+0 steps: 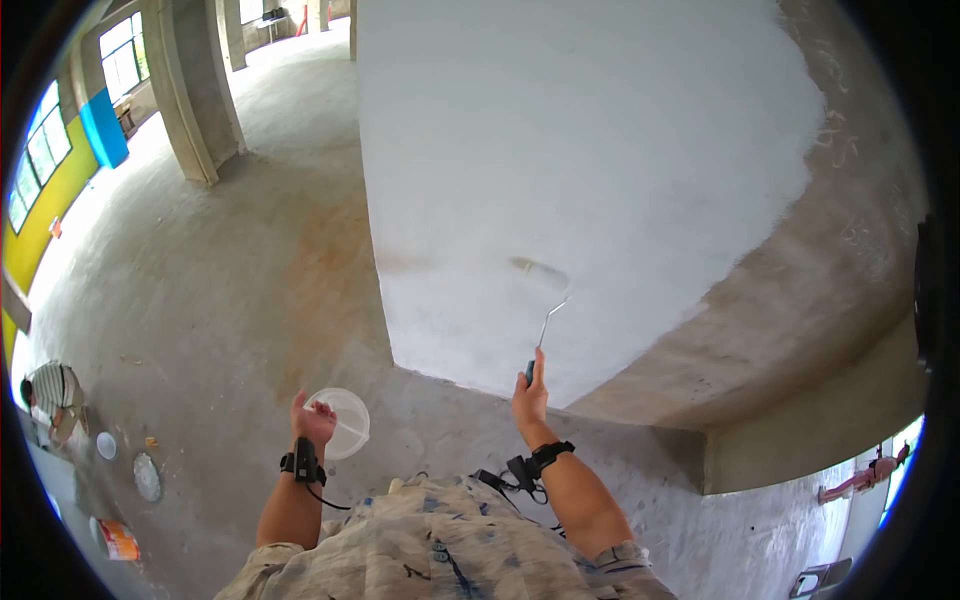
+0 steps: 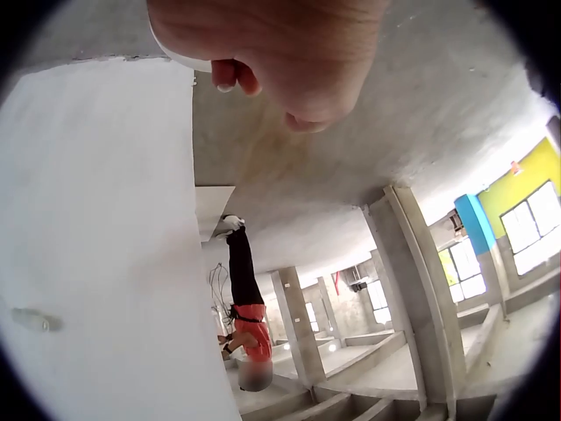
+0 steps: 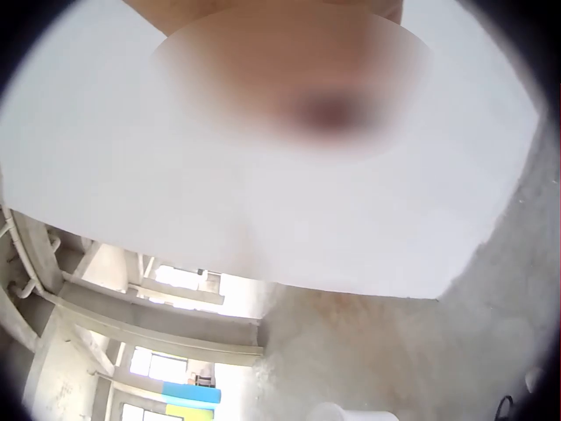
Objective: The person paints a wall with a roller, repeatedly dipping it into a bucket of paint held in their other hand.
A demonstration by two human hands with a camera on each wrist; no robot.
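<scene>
While the right hand curls its fingers round the handle of the paint roller, the roller's head lies on the wall, low in the white patch; the left hand grips a white bowl by its rim. Most of this face looks coated; the bare concrete band at the right is left. The wall's corner stands left of the roller; the floor beyond gives open room; what the bowl holds is hard to tell.
</scene>
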